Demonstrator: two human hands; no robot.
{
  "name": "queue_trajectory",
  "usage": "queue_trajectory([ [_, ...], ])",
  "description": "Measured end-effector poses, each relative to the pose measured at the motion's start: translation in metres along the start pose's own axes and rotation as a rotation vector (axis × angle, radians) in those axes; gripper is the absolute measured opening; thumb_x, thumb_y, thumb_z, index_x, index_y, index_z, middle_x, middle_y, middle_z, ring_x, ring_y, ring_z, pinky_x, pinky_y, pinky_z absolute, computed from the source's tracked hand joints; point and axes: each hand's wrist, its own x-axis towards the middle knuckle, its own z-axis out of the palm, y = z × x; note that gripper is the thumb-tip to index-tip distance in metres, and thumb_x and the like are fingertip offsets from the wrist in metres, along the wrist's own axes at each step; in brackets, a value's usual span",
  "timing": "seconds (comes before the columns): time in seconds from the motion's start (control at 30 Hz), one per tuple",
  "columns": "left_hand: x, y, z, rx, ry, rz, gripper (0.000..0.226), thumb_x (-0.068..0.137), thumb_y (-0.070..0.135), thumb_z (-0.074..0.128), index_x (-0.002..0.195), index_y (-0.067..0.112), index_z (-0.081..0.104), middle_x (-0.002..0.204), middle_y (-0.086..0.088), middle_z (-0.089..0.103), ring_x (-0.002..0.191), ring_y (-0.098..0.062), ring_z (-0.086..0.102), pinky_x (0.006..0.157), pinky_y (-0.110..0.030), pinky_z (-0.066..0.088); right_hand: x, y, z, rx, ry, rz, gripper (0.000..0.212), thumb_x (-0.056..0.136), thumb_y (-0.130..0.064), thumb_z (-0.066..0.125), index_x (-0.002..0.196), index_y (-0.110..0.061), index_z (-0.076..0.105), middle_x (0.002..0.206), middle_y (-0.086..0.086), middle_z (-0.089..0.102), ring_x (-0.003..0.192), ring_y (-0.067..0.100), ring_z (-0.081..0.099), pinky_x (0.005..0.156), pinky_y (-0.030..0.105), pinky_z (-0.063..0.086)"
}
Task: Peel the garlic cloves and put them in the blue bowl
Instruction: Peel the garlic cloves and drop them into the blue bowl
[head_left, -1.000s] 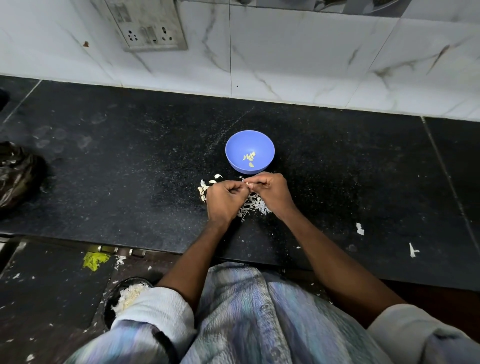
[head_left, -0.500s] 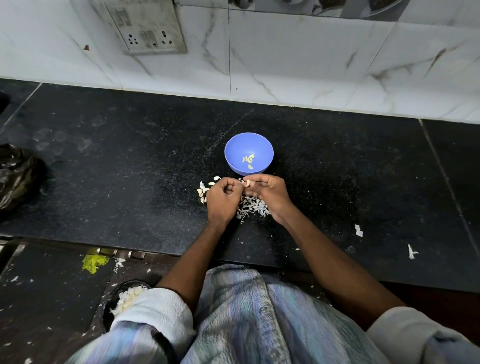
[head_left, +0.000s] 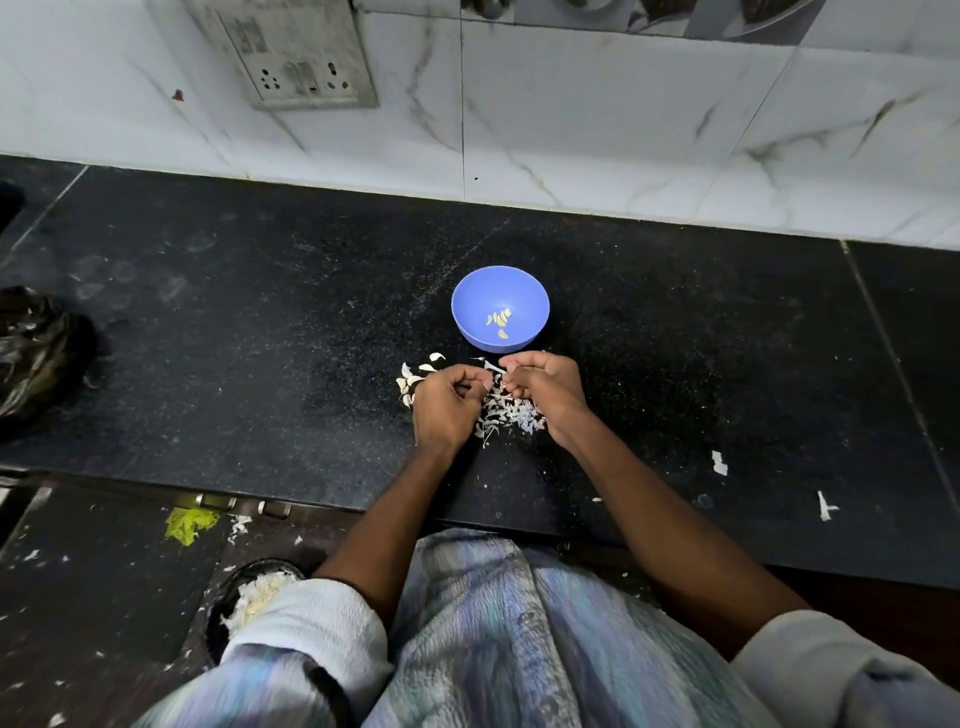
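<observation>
Garlic cloves (head_left: 500, 322), peeled and yellowish, lie in the bottom of the blue bowl (head_left: 530, 299), which stands on the black worktop (head_left: 260, 338) just beyond the hands. Unpeeled cloves (head_left: 408, 382) sit in a small cluster left of the left hand (head_left: 447, 402). Loose white skins (head_left: 506, 415) are heaped between and under the two hands. Both hands have their fingers curled inward, fingertips close together; whether either pinches a clove cannot be told. The right hand (head_left: 545, 387) is nearest the bowl. Farther out, a black plastic bag (head_left: 36, 353) lies at the left edge, and a switch plate (head_left: 291, 52) is set in the marble-tiled wall.
</observation>
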Motion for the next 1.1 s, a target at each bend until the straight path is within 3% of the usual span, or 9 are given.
queue_trajectory([
  [0.13,-0.002,0.007,0.001,0.041,0.052,-0.039,0.008,0.087,0.025,0.083,0.079,0.027,0.082,0.072,0.018,0.076,0.067,0.000,0.072,0.068,-0.034,0.064,0.000,-0.001,0.005,-0.074,0.011,-0.004,0.009,0.088,-0.001,0.077,0.093,0.005,0.072,0.077,0.023,0.074,0.059,0.014,0.064,0.054,0.021,0.052],
  [0.27,0.001,0.006,-0.003,0.157,0.082,-0.107,0.032,0.082,0.048,0.087,0.066,0.024,0.072,0.063,0.015,0.071,0.060,-0.006,0.067,0.060,-0.028,0.056,0.004,0.002,0.008,-0.213,0.053,-0.046,0.003,0.089,-0.001,0.071,0.085,-0.001,0.072,0.070,0.017,0.073,0.055,0.015,0.063,0.052,0.023,0.049],
  [0.4,0.001,-0.002,-0.001,0.181,-0.063,-0.011,0.012,0.095,0.020,0.073,0.088,0.027,0.080,0.081,0.016,0.077,0.069,-0.002,0.068,0.070,-0.030,0.058,0.011,-0.002,0.014,-0.446,0.103,-0.256,0.019,0.095,-0.006,0.062,0.093,-0.012,0.079,0.073,0.000,0.075,0.067,0.009,0.070,0.069,0.026,0.059],
  [0.47,-0.001,0.000,-0.002,0.185,-0.095,0.034,0.023,0.096,0.010,0.067,0.102,0.027,0.082,0.090,0.016,0.079,0.074,0.003,0.069,0.074,-0.028,0.059,0.018,-0.007,0.020,-0.505,0.160,-0.346,0.022,0.092,-0.003,0.060,0.093,-0.013,0.080,0.082,-0.004,0.077,0.081,0.010,0.073,0.081,0.033,0.060],
  [0.7,0.009,0.014,-0.005,0.082,-0.037,0.019,0.007,0.093,0.023,0.076,0.091,0.027,0.082,0.078,0.017,0.077,0.070,-0.001,0.071,0.071,-0.032,0.060,0.047,-0.029,0.036,-0.509,0.326,-0.335,0.024,0.077,-0.013,0.086,0.100,-0.019,0.081,0.089,-0.004,0.079,0.081,0.010,0.075,0.084,0.038,0.062],
  [0.8,0.008,0.010,-0.008,0.116,-0.025,0.021,0.013,0.093,0.035,0.078,0.085,0.024,0.081,0.072,0.013,0.075,0.066,-0.008,0.070,0.066,-0.034,0.058,0.043,-0.032,0.042,-0.593,0.384,-0.357,0.015,0.082,-0.019,0.081,0.097,-0.018,0.081,0.097,-0.003,0.080,0.093,0.020,0.075,0.087,0.040,0.059],
  [0.87,0.006,0.001,-0.012,0.154,0.005,0.004,0.015,0.093,0.037,0.075,0.085,0.025,0.080,0.075,0.014,0.076,0.068,-0.008,0.070,0.069,-0.032,0.058,0.034,-0.035,0.049,-0.637,0.409,-0.457,0.006,0.087,-0.019,0.074,0.084,-0.017,0.078,0.087,-0.004,0.078,0.085,0.022,0.073,0.076,0.037,0.056],
  [0.93,0.005,-0.008,-0.021,0.135,0.051,-0.008,0.013,0.095,0.022,0.069,0.093,0.029,0.080,0.090,0.017,0.078,0.080,-0.005,0.072,0.078,-0.030,0.059,0.027,-0.032,0.059,-0.702,0.324,-0.541,0.009,0.090,-0.018,0.071,0.082,-0.017,0.076,0.079,-0.002,0.075,0.077,0.022,0.071,0.068,0.035,0.052],
  [1.1,0.006,-0.029,-0.052,0.070,0.278,-0.028,0.038,0.092,-0.004,0.056,0.109,0.021,0.079,0.106,0.004,0.077,0.095,-0.013,0.070,0.089,-0.027,0.054,0.019,-0.007,0.088,-0.934,-0.105,-0.499,0.021,0.088,-0.007,0.070,0.099,-0.022,0.079,0.098,-0.002,0.077,0.089,0.024,0.071,0.078,0.040,0.058],
])
